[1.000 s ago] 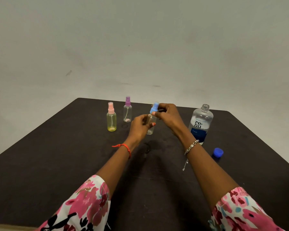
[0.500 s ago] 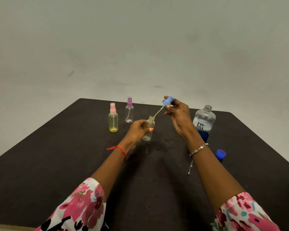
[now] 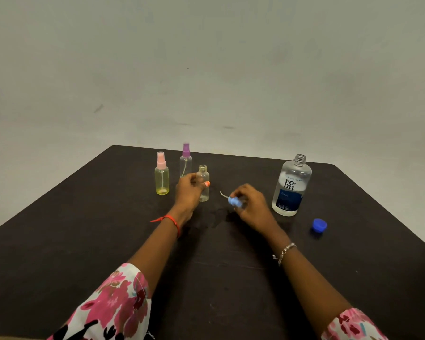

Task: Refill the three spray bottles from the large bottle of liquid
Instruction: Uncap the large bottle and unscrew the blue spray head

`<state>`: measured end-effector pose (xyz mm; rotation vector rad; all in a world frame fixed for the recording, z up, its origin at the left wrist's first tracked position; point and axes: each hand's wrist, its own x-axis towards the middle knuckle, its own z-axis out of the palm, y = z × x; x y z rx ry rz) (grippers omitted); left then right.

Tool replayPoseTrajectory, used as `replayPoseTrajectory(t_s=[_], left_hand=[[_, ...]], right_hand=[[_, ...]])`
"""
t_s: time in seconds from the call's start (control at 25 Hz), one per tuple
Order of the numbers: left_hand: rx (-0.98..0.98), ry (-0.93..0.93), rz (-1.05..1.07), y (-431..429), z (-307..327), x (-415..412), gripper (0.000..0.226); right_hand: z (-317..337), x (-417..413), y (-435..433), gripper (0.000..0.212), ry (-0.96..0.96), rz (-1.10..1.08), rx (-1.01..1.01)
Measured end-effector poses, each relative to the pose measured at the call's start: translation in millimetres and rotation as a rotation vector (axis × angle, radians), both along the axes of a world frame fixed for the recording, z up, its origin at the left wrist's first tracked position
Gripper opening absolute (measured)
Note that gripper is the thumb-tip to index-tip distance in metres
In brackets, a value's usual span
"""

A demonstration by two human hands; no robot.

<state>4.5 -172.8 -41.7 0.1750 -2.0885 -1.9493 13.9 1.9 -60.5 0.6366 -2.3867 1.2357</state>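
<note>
My left hand (image 3: 189,192) grips a small clear spray bottle (image 3: 203,179) that stands upright on the table with its neck uncovered. My right hand (image 3: 252,204) holds that bottle's blue spray top (image 3: 234,201) low over the table, its thin tube pointing left. A yellow bottle with a pink top (image 3: 162,176) and a clear bottle with a purple top (image 3: 186,159) stand behind my left hand. The large bottle of liquid (image 3: 291,186), uncapped and labelled, stands right of my right hand.
The large bottle's blue cap (image 3: 319,225) lies on the dark table (image 3: 84,229) to the right of that bottle. The table's far edge runs just behind the bottles, with a plain wall beyond.
My right hand has pulled the blue spray top out of the clear bottle and lowered it to the table. My left hand has kept hold of the bottle.
</note>
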Motion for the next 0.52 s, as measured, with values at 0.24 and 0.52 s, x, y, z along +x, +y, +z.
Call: replayPoseTrajectory(t_s=[0.24,0.52], left_hand=[[0.009,-0.004,-0.015,10.1,4.3,3.3,0.033],[0.016,0.013,-0.062,19.6,10.9,4.8,0.035]], right_hand=[[0.5,5.4,3.3,0.038,-0.139,0.065,0.389],[15.1,13.8,11.7,0.038,-0.029,0.020,0.259]])
